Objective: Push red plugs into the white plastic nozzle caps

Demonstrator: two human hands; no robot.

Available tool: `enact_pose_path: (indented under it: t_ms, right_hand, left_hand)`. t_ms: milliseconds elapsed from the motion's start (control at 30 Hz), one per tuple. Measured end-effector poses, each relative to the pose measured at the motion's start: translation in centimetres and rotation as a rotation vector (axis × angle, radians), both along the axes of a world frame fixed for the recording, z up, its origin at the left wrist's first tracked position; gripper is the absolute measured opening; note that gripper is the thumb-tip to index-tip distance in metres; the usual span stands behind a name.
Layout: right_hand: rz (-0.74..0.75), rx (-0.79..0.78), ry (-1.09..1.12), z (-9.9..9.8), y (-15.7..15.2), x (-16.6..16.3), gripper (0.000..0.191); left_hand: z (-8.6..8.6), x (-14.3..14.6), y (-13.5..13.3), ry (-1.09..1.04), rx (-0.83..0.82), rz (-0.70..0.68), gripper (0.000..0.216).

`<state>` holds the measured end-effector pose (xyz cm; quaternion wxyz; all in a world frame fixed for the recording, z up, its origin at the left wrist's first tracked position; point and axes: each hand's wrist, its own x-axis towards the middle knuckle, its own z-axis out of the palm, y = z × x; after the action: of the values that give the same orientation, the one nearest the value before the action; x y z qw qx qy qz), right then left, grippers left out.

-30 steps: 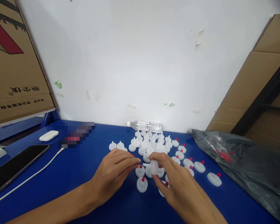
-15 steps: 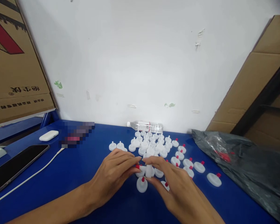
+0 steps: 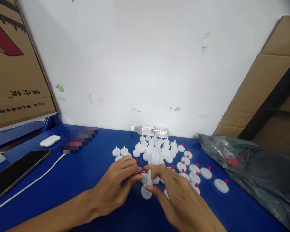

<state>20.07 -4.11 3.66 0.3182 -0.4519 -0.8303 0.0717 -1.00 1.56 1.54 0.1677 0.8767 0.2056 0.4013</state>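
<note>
In front of me my right hand [image 3: 175, 190] pinches a white plastic nozzle cap [image 3: 149, 178] by its round base, tilted so that its spout points left. The fingers of my left hand [image 3: 117, 183] are closed on a small red tip cap [image 3: 140, 173] at the end of that spout. How far the tip cap sits over the spout is hidden by my fingers. Beneath my hands lies another white nozzle cap [image 3: 146, 192]. Several plain white nozzle caps [image 3: 149, 149] are crowded behind, and several with red tips [image 3: 206, 173] spread to the right.
A clear plastic bottle [image 3: 151, 130] lies against the wall. To the right is a grey plastic bag [image 3: 256, 174] with a clear bag of red pieces [image 3: 230, 161] on it. A phone [image 3: 16, 174], white cable [image 3: 31, 181] and white case [image 3: 50, 140] lie on the left.
Both hands have moved slightly left, with the held nozzle cap turned edge-on. The left fingers have come closer around the red tip cap.
</note>
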Motion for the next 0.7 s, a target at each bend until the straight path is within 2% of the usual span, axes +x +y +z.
enact_pose_path:
  t_ms: [100, 167, 267, 433, 567, 700]
  right_hand:
    - [-0.031, 0.071, -0.039, -0.4, 0.3, -0.1, 0.039]
    - [-0.048, 0.131, -0.096, -0.8, 0.5, 0.0, 0.053]
    - [-0.072, 0.165, -0.197, -1.5, 0.8, 0.0, 0.07]
    - [-0.093, 0.123, -0.251, -2.6, 0.8, 0.0, 0.053]
    - [-0.088, 0.11, -0.243, -2.6, 1.0, 0.0, 0.045]
    - [-0.097, 0.081, -0.243, -1.9, 1.2, 0.1, 0.029]
  left_hand:
    - [0.1, 0.1, -0.1, -0.075, 0.026, 0.047, 0.019]
    - [0.3, 0.1, -0.1, -0.111, 0.048, 0.1, 0.019]
    - [0.4, 0.0, 0.3, -0.038, 0.118, 0.224, 0.013]
    - [-0.3, -0.1, 1.0, 0.242, 0.219, 0.397, 0.014]
    - [-1.0, 0.0, 1.0, 0.329, 0.201, 0.361, 0.017]
    - [-1.3, 0.1, 0.9, 0.338, 0.202, 0.332, 0.017]
